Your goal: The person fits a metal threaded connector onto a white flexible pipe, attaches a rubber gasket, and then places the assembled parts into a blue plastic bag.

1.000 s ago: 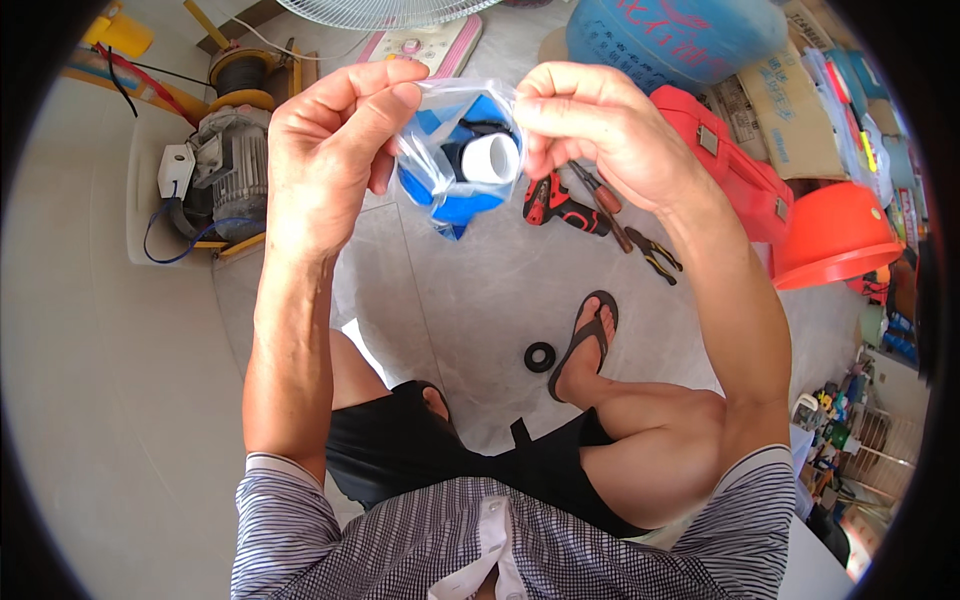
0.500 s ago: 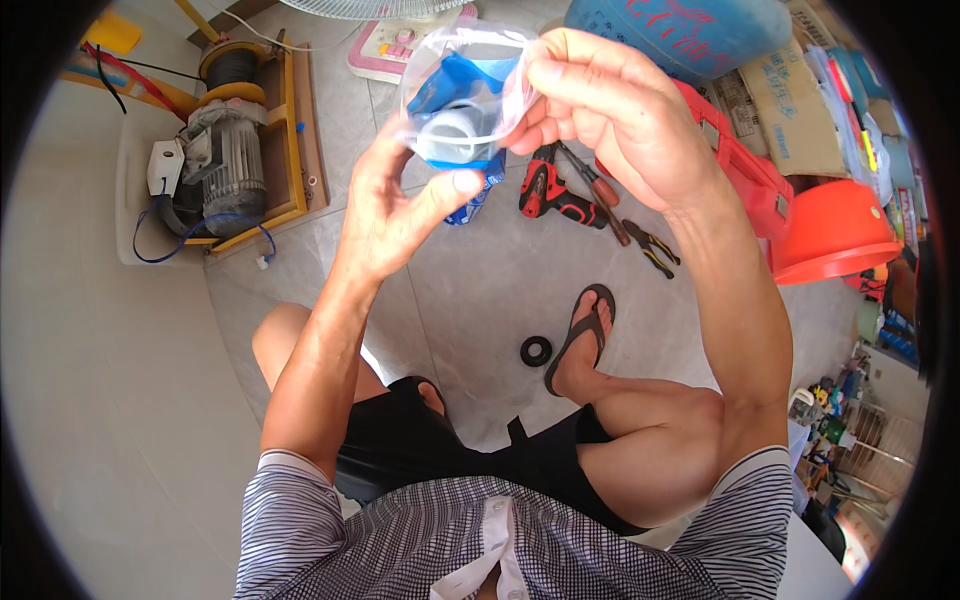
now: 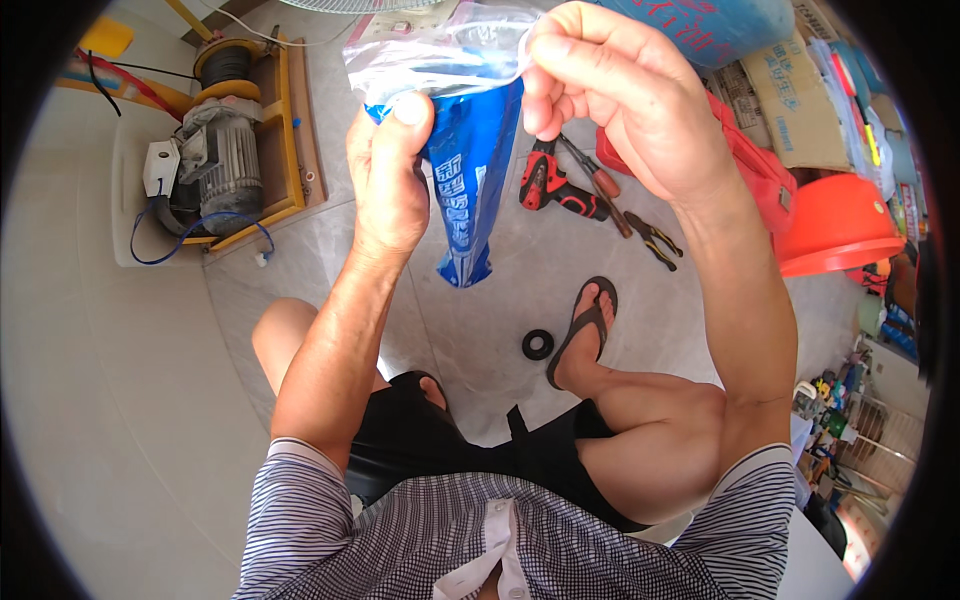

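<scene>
A long blue plastic bag [image 3: 462, 180] with a clear upper part [image 3: 440, 62] hangs in front of me, its narrow lower end over the floor. My left hand [image 3: 392, 170] grips it on the left side, thumb pressed on the front just under the clear part. At the upper right corner, my right hand [image 3: 620, 100] pinches the clear plastic between thumb and fingers. What the bag holds is hidden now. A black rubber ring [image 3: 537, 345] lies on the floor beside my foot.
Beyond my right hand lie a red-black cordless drill [image 3: 560, 185], a screwdriver [image 3: 600, 180], pliers [image 3: 655, 240] and a red case [image 3: 745, 165]. An orange-red basin [image 3: 840, 225] stands at right. A motor with a cable spool [image 3: 225, 165] sits at left.
The bag has tipped from showing its open mouth, with a grey round thing inside, to hanging lengthwise with its blue printed side visible. My left hand has turned and shifted slightly right.
</scene>
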Tool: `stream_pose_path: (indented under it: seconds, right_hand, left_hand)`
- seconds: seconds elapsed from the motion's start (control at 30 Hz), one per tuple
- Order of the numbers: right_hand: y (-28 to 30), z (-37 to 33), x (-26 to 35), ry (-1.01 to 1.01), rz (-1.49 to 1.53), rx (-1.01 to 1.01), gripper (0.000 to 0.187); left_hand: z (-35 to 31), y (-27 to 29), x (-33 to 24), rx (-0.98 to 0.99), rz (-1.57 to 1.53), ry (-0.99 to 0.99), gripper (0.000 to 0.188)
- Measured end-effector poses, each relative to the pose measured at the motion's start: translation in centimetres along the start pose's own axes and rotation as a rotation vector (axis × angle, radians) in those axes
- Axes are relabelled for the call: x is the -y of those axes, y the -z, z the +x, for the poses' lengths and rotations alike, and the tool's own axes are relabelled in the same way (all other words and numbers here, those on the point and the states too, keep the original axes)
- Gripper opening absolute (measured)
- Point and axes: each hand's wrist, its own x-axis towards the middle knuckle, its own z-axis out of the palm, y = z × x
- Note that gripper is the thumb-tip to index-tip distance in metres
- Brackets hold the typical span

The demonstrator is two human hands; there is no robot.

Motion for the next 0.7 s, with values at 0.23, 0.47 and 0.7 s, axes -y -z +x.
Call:
stream_pose_path:
  seconds: [0.23, 0.47, 0.7]
  right_hand:
    - [-0.3, -0.5, -0.5, -0.032, -0.487, -0.254, 0.030]
    - [1.1, -4.6, -11.7, -0.196, -1.049, -0.072, 0.023]
    - [-1.7, -21.5, -32.9, -0.628, -1.220, 0.700, 0.021]
  left_hand:
    - [-0.9, 1.7, 0.0, 0.008, 0.132, 0.237, 0.037]
    - [1.4, 7.9, 2.3, -0.173, 0.198, 0.303, 0.038]
    - [2.9, 11.7, 2.6, -0.073, 0.013, 0.348, 0.045]
